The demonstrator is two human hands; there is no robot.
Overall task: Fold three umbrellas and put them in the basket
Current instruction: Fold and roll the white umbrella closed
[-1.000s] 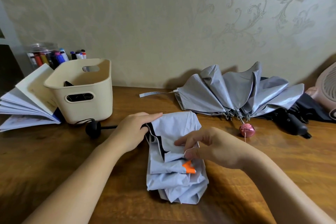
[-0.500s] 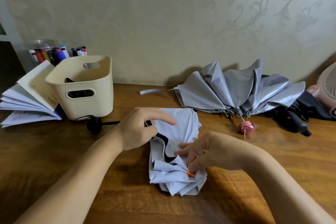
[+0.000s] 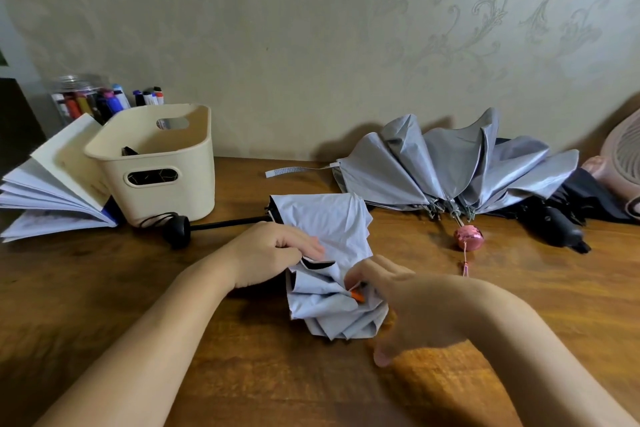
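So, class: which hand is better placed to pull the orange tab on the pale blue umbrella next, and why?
The right hand: its fingers pinch at the orange tab. The left hand rests on the pale blue umbrella, further from the tab, steadying the cloth.

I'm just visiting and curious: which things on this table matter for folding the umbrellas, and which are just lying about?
Job: pale blue umbrella, pressed by left hand, pinched by right hand; silver umbrella; black umbrella; basket.
Lying about: open book; marker jar; pink fan.
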